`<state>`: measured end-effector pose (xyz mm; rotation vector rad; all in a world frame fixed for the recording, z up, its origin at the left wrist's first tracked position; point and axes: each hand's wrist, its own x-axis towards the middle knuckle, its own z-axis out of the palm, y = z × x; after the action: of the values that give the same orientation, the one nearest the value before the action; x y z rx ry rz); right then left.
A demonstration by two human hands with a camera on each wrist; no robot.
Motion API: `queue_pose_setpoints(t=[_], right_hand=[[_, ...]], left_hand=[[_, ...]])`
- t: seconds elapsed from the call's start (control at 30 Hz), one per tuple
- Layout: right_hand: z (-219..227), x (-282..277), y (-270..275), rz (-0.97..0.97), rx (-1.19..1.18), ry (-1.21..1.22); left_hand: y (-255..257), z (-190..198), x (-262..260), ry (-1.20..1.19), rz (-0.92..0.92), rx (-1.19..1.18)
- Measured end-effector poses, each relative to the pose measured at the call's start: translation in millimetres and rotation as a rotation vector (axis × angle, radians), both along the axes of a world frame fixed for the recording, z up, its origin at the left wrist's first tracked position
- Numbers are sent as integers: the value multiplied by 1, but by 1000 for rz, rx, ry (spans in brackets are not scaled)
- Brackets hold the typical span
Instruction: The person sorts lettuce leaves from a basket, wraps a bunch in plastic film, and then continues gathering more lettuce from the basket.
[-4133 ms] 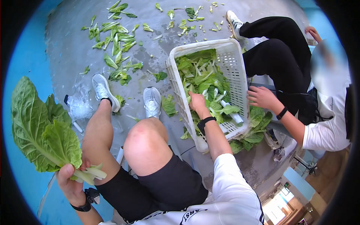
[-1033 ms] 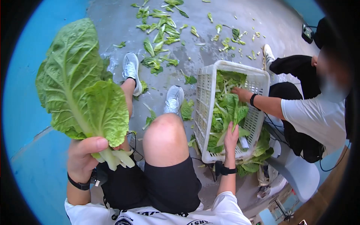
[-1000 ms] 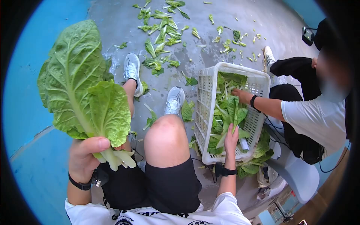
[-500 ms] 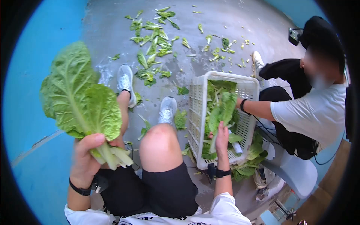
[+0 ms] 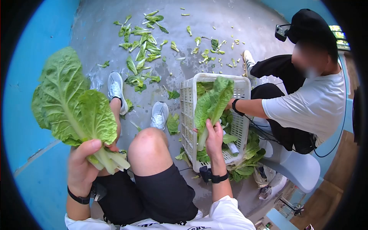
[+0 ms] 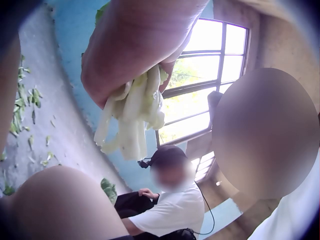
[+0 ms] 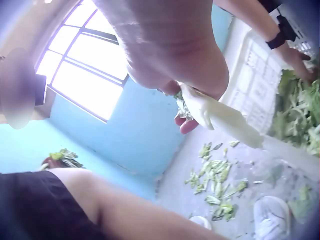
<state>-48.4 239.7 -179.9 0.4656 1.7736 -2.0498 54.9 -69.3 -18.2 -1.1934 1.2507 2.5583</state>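
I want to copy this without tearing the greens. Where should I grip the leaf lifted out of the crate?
Probably the thick pale stalk at the base of the leaf, from below, as the right hand does: the stalk is firm, the blade thin.

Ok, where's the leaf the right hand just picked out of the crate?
In the head view, the single leaf stands upright right of centre, its white stalk gripped by the right hand above the white crate, just left of the other person's forearm.
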Motion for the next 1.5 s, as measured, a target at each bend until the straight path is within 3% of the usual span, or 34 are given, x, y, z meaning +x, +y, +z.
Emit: queue_pose_setpoints(t=[0.17, 0.33, 0.47, 0.53, 0.8, 0.9, 1.0, 1.17, 1.27, 1.3, 1.37, 1.4, 1.43, 1.5], right_hand=[[73, -2, -42, 122, -156, 179], [128, 4, -89, 167, -210, 363], [142, 14, -109, 133, -172, 379], [143, 21, -111, 127, -169, 389], [152, 42, -106, 107, -9, 487], [151, 49, -105, 146, 80, 546], [155, 54, -102, 401, 129, 815], [156, 64, -99, 322, 31, 748], [170, 67, -114, 287, -300, 465], [173, 63, -115, 282, -298, 465], [177, 56, -110, 448, -237, 510], [182, 57, -110, 439, -230, 472], [188, 59, -110, 435, -231, 472], [197, 61, -109, 464, 129, 606]], left_hand=[[13, 0, -21, 55, -22, 13], [33, -15, -38, 140, -275, -46], [58, -11, -39, 328, -130, 68], [63, -3, -35, 394, -56, 266], [64, 0, -24, 487, -288, 65], [59, 4, -21, 474, -259, 95], [47, 4, -15, 467, -230, 159], [48, 12, -17, 436, -195, 200], [48, 10, -14, 541, -224, 151], [50, 5, -14, 540, -229, 153], [54, -8, -13, 661, -341, -73], [55, 4, -12, 604, -475, -361], [61, -4, -13, 603, -479, -361], [74, -21, -17, 992, -319, -898]])
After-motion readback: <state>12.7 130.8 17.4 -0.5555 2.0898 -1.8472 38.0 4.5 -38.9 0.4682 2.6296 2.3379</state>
